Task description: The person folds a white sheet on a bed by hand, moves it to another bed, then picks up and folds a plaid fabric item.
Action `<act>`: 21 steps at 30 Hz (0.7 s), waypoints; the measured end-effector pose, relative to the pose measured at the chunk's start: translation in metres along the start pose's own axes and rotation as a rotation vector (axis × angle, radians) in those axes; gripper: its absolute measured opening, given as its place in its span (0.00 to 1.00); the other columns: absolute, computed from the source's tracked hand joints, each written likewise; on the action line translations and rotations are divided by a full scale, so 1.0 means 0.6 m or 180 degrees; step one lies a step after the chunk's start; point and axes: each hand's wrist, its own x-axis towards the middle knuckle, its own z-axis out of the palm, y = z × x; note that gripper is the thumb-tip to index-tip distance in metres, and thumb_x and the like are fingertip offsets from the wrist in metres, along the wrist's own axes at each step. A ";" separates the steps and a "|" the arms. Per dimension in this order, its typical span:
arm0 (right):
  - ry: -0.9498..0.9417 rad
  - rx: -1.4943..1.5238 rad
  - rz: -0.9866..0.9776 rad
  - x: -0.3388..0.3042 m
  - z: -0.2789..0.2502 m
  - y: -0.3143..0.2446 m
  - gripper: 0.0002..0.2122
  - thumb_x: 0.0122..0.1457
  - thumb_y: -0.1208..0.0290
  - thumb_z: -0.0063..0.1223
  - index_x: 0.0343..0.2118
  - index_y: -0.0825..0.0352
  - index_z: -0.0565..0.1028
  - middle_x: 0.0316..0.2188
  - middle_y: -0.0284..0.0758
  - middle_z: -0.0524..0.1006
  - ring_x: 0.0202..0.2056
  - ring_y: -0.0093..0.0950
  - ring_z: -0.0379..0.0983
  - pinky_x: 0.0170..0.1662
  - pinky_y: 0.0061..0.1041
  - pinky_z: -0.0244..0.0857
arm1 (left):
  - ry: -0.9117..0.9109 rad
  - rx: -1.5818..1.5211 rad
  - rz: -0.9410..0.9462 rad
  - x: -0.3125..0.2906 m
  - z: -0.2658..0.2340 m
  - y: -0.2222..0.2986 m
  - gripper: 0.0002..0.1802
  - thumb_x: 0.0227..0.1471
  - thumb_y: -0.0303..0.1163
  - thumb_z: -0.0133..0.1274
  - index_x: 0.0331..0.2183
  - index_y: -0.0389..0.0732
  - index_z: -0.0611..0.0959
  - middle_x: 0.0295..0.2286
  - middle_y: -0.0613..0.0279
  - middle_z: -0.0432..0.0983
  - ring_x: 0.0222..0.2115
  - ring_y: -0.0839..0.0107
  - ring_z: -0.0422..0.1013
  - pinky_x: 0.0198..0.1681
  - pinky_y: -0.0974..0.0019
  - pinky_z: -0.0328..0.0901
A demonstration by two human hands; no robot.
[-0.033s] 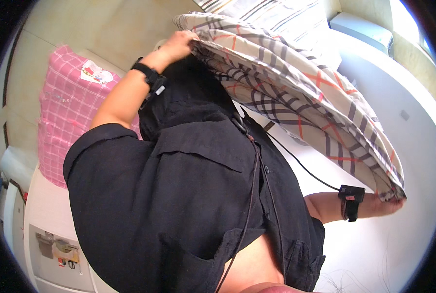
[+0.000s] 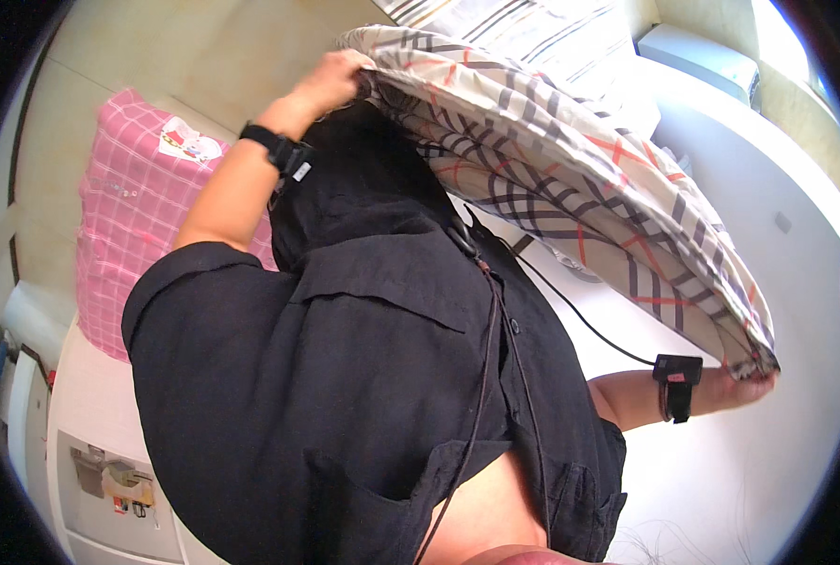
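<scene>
A large cream cloth [image 2: 618, 202] with black, grey and red plaid lines hangs in loose folds between my two hands. At its upper left edge, my left hand [image 2: 335, 80] has its fingers closed on the fabric. My right hand [image 2: 738, 388] grips the opposite corner, low on the right, with its fingers partly hidden by the bunched cloth. The cloth is stretched between them and sags in the middle. Each wrist wears a black strap with a small device, and a cable runs to the right one.
To my left is a pink checked cover [image 2: 147, 217] with a cartoon patch, beside a white cabinet [image 2: 100, 381] with small items in its open shelf. A striped cloth [image 2: 542, 33] lies beyond the plaid one. At the far right stands a pale blue box-like object [image 2: 698, 61].
My left hand has shifted slightly to the left, drawing the cloth's edge with it. The corner in my right hand has moved a little to the left and up.
</scene>
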 end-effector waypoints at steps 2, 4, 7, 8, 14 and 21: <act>-0.0098 0.0165 0.0881 0.031 -0.022 0.051 0.17 0.53 0.62 0.28 0.35 0.69 0.66 0.32 0.38 0.70 0.32 0.30 0.69 0.30 0.31 0.67 | 0.0138 -0.0028 -0.0151 0.024 -0.099 0.068 0.12 0.40 0.21 0.45 0.31 0.37 0.76 0.29 0.54 0.72 0.31 0.62 0.68 0.36 0.66 0.62; -0.0402 0.0291 0.1224 0.048 -0.030 0.119 0.18 0.53 0.61 0.27 0.35 0.70 0.68 0.31 0.39 0.72 0.34 0.33 0.70 0.33 0.34 0.67 | 0.0086 0.0051 -0.0373 0.021 -0.165 0.069 0.10 0.41 0.24 0.46 0.31 0.36 0.75 0.28 0.54 0.71 0.30 0.63 0.68 0.33 0.66 0.62; -0.0516 0.0444 0.1600 0.037 -0.046 0.192 0.19 0.53 0.63 0.26 0.33 0.75 0.67 0.33 0.45 0.71 0.36 0.37 0.69 0.38 0.38 0.66 | -0.0166 0.0609 -0.0422 0.032 -0.244 0.149 0.09 0.41 0.25 0.46 0.30 0.36 0.75 0.28 0.56 0.70 0.31 0.63 0.67 0.33 0.67 0.60; -0.0419 0.0430 0.1731 0.035 -0.051 0.217 0.20 0.53 0.63 0.24 0.34 0.76 0.67 0.33 0.46 0.71 0.36 0.38 0.69 0.38 0.39 0.66 | -0.0247 0.1102 -0.0445 0.020 -0.267 0.196 0.08 0.41 0.25 0.46 0.29 0.37 0.75 0.27 0.57 0.70 0.32 0.64 0.67 0.35 0.67 0.59; -0.0527 -0.0143 0.1661 -0.001 -0.105 0.321 0.17 0.52 0.66 0.44 0.42 0.71 0.63 0.30 0.39 0.69 0.29 0.30 0.69 0.28 0.25 0.68 | 0.0296 0.1864 0.1047 0.031 -0.249 0.380 0.03 0.40 0.28 0.47 0.23 0.41 0.74 0.20 0.64 0.67 0.28 0.68 0.65 0.40 0.65 0.54; -0.4100 -0.0024 0.0219 -0.234 0.143 0.074 0.31 0.37 0.78 0.56 0.50 0.66 0.59 0.09 0.23 0.58 0.14 0.13 0.51 0.17 0.13 0.45 | -0.0153 0.0986 0.2333 0.063 -0.093 0.514 0.07 0.38 0.31 0.48 0.15 0.45 0.68 0.09 0.68 0.62 0.15 0.72 0.65 0.34 0.69 0.55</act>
